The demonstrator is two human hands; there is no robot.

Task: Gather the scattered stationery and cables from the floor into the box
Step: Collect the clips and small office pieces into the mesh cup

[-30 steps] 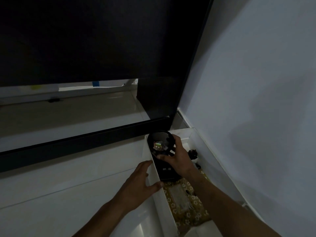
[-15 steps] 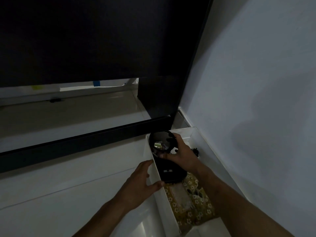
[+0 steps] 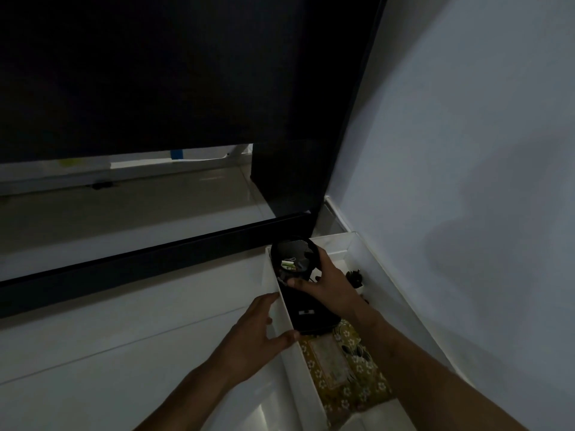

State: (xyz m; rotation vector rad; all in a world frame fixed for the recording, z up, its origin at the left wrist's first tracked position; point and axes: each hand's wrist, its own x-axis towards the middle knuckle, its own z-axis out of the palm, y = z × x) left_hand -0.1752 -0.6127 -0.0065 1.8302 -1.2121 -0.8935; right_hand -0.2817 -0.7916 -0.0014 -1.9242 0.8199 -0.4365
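Our right hand (image 3: 323, 284) grips the black pouch (image 3: 306, 301), open-mouthed with clips inside, in the white box (image 3: 370, 259) by the right wall. Our left hand (image 3: 258, 334) clamps the box's left wall. Risk: tilting the pouch may spill its small contents.

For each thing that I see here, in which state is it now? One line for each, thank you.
White box: open, no lid on it, against the wall.
Black pouch: mouth open, small items inside, lying in the box.
Patterned cloth: lying flat in the box.
Black plug: loose in the box.
Right hand: gripping the pouch at its mouth.
Left hand: holding the box's near wall.
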